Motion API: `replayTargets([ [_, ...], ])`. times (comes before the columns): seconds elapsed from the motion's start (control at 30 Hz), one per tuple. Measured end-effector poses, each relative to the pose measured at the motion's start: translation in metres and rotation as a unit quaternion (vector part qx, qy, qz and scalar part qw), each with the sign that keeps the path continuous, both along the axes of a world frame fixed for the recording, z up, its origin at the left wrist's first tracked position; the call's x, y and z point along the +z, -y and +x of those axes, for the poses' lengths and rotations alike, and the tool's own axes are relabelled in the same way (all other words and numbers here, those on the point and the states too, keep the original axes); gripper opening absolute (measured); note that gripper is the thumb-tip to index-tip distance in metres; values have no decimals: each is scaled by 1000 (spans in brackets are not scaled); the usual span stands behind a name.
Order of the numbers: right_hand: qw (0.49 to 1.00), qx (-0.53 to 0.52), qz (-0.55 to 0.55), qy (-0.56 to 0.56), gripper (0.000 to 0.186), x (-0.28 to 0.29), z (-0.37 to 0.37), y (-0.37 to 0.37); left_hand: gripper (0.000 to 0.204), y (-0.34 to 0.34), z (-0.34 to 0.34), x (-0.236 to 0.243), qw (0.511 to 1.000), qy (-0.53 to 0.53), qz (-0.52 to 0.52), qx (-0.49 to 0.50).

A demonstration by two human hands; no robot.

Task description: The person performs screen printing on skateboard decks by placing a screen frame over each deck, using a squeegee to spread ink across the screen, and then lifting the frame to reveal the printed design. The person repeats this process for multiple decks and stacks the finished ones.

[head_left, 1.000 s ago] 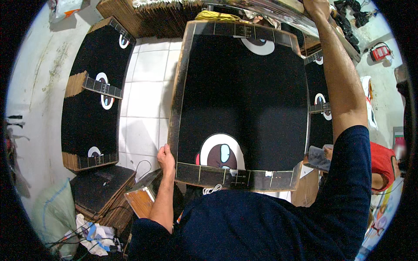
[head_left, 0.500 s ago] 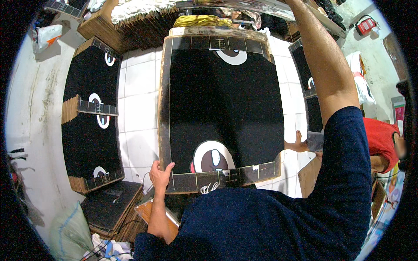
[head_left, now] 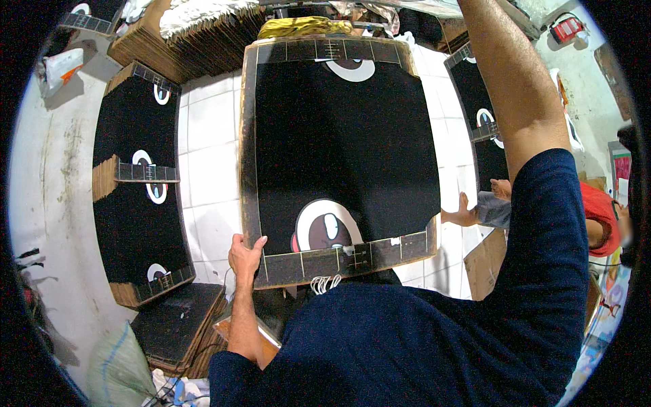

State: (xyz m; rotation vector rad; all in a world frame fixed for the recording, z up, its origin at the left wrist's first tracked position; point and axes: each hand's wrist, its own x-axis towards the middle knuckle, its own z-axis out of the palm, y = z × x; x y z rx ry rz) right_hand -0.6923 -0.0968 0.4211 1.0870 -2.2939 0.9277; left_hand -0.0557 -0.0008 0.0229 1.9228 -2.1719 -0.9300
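Note:
In front of me is a large board [head_left: 248, 136] with ruled dark strips along its edges. A black fabric panel [head_left: 346, 136] covers its middle, with a big cartoon eye print [head_left: 325, 227] at the near end and another eye print [head_left: 352, 70] at the far end. My left hand [head_left: 246, 259] grips the board's near left corner, thumb on top and fingers at the outer edge. Up the right side stretches my right arm [head_left: 522, 88]; its hand is beyond the top of the picture. What that hand touches cannot be seen.
Stacked boards with black panels [head_left: 135, 122] line the left wall; more panels [head_left: 488, 152] lie at right. Behind are upright brown boards [head_left: 203, 44] and a yellow bundle [head_left: 305, 27]. A person in red [head_left: 600, 217] sits at right, a bare foot [head_left: 461, 214] near the board.
The board and its black panel have shifted slightly away from me, my left hand still at the corner. The view has turned a little too. My right arm remains stretched out.

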Motion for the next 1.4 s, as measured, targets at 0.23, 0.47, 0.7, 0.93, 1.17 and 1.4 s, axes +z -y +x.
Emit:
replayTargets([
  [0.23,999,-11,-2,-32,41,15,-2,11,81,9,-1,-15,997,56,39,22],
  [0.47,1000,-1,-18,-24,33,-6,22,-14,83,38,-24,-2,997,38,20,-63],
  [0.7,975,47,-87,-197,35,-130,51,-70,72,102,-249,134,803,-576,146,-35],
  [0.93,993,89,-27,-69,55,-283,110,-134,77,74,-327,114,596,-637,357,333],
  [1.17,982,116,145,-32,50,-334,40,-77,82,50,-281,-12,941,-284,30,183],
  [1.4,968,122,197,-98,53,-344,-39,26,124,57,-272,-37,935,-77,-278,-208],
])
